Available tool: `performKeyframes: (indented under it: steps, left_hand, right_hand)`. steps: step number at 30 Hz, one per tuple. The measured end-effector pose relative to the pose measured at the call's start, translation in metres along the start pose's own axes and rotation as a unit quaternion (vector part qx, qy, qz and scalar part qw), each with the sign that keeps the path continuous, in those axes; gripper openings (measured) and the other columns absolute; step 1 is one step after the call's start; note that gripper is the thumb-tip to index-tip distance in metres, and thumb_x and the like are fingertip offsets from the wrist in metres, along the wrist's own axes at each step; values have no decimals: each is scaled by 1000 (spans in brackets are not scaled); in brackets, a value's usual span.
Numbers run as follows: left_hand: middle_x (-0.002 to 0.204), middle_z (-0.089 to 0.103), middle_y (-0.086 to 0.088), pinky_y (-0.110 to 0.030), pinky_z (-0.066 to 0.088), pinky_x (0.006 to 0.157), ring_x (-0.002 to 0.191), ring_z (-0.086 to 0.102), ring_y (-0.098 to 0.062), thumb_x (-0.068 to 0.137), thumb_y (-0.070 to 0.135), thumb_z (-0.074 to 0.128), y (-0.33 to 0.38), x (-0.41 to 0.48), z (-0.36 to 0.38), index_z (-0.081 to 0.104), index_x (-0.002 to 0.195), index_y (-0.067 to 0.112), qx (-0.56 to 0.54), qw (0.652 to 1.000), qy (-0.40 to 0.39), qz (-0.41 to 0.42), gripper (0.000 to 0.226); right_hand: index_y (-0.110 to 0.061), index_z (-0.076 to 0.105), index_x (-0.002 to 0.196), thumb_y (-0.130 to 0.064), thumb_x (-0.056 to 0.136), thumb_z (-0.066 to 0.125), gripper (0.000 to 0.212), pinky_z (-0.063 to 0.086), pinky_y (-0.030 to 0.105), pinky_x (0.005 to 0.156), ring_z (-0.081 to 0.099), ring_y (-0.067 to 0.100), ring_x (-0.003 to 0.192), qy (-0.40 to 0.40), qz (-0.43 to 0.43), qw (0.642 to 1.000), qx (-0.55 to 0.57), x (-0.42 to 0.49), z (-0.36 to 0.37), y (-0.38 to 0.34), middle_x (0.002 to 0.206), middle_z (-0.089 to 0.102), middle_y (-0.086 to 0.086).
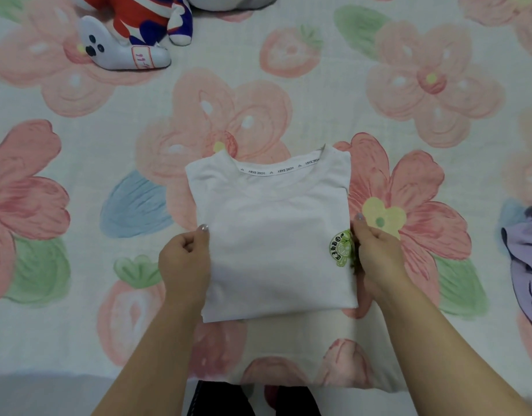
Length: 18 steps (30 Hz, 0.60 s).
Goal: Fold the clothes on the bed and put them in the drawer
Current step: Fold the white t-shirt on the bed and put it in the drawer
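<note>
A white T-shirt (270,235) lies folded into a rectangle on the flowered bed sheet (78,163), collar away from me, with a green round emblem near its right edge. My left hand (185,262) grips the shirt's left edge, thumb on top. My right hand (379,256) grips the right edge beside the emblem. The shirt's near end looks slightly raised off the sheet. No drawer is in view.
A purple garment (526,265) lies crumpled at the right edge of the bed. A stuffed toy in white, red and blue (132,34) sits at the far left. The bed's near edge runs along the bottom, by my dark trousers (216,400).
</note>
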<state>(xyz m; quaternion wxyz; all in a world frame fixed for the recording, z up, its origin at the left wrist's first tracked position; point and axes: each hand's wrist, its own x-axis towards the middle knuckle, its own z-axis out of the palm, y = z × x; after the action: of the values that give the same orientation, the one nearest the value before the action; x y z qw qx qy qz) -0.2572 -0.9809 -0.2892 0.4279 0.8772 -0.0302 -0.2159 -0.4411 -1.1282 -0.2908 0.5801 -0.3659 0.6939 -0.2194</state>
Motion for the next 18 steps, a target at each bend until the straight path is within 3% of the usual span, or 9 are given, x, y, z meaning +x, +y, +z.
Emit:
performKeyframes:
  steps: [3, 7, 9, 11, 13, 16, 18]
  left_hand:
    - [57, 45, 1, -24, 34, 56, 54, 40, -11, 87, 19, 61, -1, 7, 0, 52, 65, 12, -11, 1000, 10, -9, 25]
    - [60, 49, 2, -30, 42, 64, 58, 45, -14, 87, 17, 61, -3, 11, 2, 55, 70, 10, -4, 1000, 18, -16, 19]
    - [61, 54, 1, -34, 45, 69, 62, 50, -16, 85, 26, 63, 0, 18, 2, 60, 67, 9, -29, 999, -4, -46, 26]
    - [57, 55, 1, -32, 43, 66, 57, 49, -15, 83, 37, 64, 8, 29, 3, 58, 55, 15, -38, 997, -26, -56, 36]
    - [62, 60, -2, -30, 45, 65, 61, 52, -16, 83, 35, 64, 17, 40, 7, 60, 59, 14, -53, 996, -50, -50, 32]
    - [64, 53, -3, -19, 41, 54, 61, 47, -16, 84, 23, 64, 26, 50, 13, 58, 68, 10, -80, 995, -45, -32, 22]
    - [62, 52, 0, -20, 42, 56, 57, 46, -13, 84, 22, 65, 28, 52, 15, 57, 66, 15, -117, 991, -36, -47, 21]
  right_hand:
    - [-14, 58, 57, -13, 84, 66, 28, 42, 17, 48, 49, 2, 38, 8, -4, 1000, -14, 6, 2, -8, 45, 57, -5]
    - [-15, 58, 69, -15, 87, 60, 17, 34, 11, 44, 41, 6, 47, 58, -121, 985, -112, 7, 3, -8, 58, 49, -2]
    - [-20, 56, 66, -16, 86, 60, 21, 37, 12, 45, 44, 7, 49, 42, -102, 991, -81, 6, 5, -9, 58, 52, -3]
    - [-18, 56, 62, -23, 85, 65, 25, 39, 15, 44, 45, 4, 40, 10, -40, 999, -22, 6, 10, -15, 48, 54, -7]
    - [-15, 55, 59, -22, 82, 69, 28, 37, 15, 39, 42, 2, 33, 6, -10, 1000, 6, 9, 14, -24, 43, 53, -7]
    - [-16, 51, 61, -10, 81, 69, 28, 37, 18, 41, 43, 7, 39, 30, -37, 998, 39, 14, 18, -28, 50, 51, 0]
    - [-16, 52, 65, -9, 80, 69, 24, 40, 18, 43, 46, 10, 44, 22, -53, 998, 40, 12, 20, -29, 56, 52, 2]
